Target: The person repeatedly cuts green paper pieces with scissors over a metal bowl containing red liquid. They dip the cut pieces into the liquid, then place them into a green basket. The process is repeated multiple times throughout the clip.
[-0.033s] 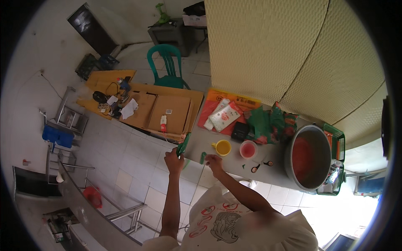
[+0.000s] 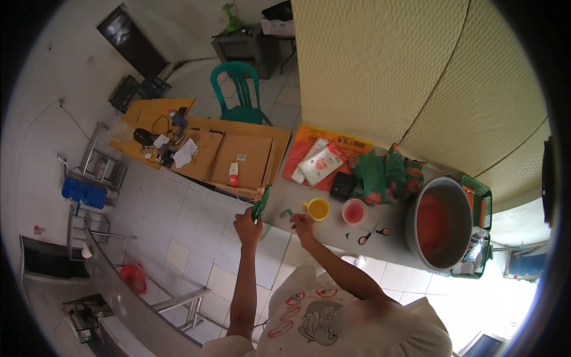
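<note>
My left hand [image 2: 247, 228] is closed around a dark green, long narrow bundle [image 2: 260, 204] that looks like folded plastic strip. A thin light green strand [image 2: 265, 231] hangs beside that hand. Over the near left corner of the grey table, my right hand [image 2: 303, 227] has its fingers pinched together. A small green strip [image 2: 286, 213] shows at its fingertips. Just beyond this hand stands a yellow mug [image 2: 318, 209] with a yellowish-brown inside. To its right are a white tub of pink contents [image 2: 354, 212] and black-handled scissors [image 2: 373, 236].
A large grey basin [image 2: 414, 226] with red contents stands on the right of the table, beside green baskets [image 2: 486, 205]. Green and red plastic bags [image 2: 380, 175], white packets [image 2: 321, 163] and a black box [image 2: 342, 185] lie farther back. A cardboard-covered table [image 2: 241, 157] adjoins at left.
The small green strip at my right fingertips has moved slightly away from me and turned. My left hand and the bundle have hardly moved.
</note>
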Available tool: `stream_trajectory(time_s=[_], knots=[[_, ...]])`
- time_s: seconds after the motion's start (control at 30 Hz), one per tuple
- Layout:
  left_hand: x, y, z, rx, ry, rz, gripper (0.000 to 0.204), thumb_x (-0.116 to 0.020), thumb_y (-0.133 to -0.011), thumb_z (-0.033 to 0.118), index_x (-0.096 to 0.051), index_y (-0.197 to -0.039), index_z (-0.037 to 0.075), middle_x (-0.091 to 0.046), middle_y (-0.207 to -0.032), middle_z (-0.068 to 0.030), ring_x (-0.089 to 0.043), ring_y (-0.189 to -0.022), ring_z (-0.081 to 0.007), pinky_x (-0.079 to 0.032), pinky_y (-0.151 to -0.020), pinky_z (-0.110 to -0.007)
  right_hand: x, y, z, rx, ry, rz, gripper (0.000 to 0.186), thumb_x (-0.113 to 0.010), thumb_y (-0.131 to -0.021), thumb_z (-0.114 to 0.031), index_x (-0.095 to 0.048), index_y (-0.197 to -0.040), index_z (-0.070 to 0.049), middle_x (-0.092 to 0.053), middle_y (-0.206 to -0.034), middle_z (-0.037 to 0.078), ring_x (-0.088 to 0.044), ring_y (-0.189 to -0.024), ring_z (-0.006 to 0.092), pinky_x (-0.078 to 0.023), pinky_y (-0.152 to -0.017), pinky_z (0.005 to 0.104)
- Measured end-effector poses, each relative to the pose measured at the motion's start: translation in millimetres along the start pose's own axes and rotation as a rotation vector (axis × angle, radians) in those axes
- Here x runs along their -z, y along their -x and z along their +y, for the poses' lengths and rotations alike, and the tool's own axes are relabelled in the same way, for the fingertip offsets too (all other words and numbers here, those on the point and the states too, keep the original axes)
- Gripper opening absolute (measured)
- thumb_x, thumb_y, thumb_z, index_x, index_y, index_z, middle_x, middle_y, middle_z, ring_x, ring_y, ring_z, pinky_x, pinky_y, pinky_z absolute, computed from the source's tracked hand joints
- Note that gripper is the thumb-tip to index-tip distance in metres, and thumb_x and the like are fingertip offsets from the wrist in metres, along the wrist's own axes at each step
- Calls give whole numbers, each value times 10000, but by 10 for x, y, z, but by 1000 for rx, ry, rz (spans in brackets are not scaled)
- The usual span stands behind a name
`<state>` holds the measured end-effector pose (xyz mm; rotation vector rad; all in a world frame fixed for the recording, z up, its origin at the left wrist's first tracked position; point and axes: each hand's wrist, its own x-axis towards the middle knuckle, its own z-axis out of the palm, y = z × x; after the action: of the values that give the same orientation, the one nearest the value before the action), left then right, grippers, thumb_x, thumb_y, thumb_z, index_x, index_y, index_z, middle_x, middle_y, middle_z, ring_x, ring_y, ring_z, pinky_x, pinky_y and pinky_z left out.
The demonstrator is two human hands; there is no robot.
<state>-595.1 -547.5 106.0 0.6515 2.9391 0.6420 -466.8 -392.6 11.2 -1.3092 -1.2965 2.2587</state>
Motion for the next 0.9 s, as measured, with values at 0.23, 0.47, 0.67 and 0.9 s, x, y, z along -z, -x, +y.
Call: stream_trajectory(time_s=[0.23,0.47,0.67,0.9], knots=[[-135,-150,100,-67,26,39,371,-789,-887,215,-698,-1228,100,-712,-992,-124,-615,-1058,-357,-449,-938,-530,-103,-315,18,-227,-53,26,253,-723,-1033,-284,-728,-1153,-61,-782,-949,56,-661,-637,118,-421,-501,236],[-630,-176,27,-232,-116,-91,352,-769,-899,176,-694,-1237,115,-724,-1061,-77,-609,-1141,-313,-426,-994,-504,84,-195,-12,-334,-54,-134,312,-712,-1015,-284,-723,-1221,-50,-789,-967,97,-689,-658,141,-433,-502,262],[-857,-259,8,-383,-215,-33,350,-779,-870,150,-710,-1213,145,-708,-1141,-57,-605,-1193,-285,-415,-1039,-499,1032,623,-548,-364,93,-507,362,-710,-1041,-350,-688,-1278,-78,-737,-1086,48,-651,-847,110,-488,-693,262],[-987,-316,100,-444,-130,53,353,-789,-837,137,-727,-1184,161,-697,-1118,-42,-627,-1141,-300,-431,-1000,-512,1836,1453,-1498,-285,46,-605,356,-660,-1083,-305,-667,-1341,-59,-702,-1062,18,-639,-892,118,-516,-794,281]])
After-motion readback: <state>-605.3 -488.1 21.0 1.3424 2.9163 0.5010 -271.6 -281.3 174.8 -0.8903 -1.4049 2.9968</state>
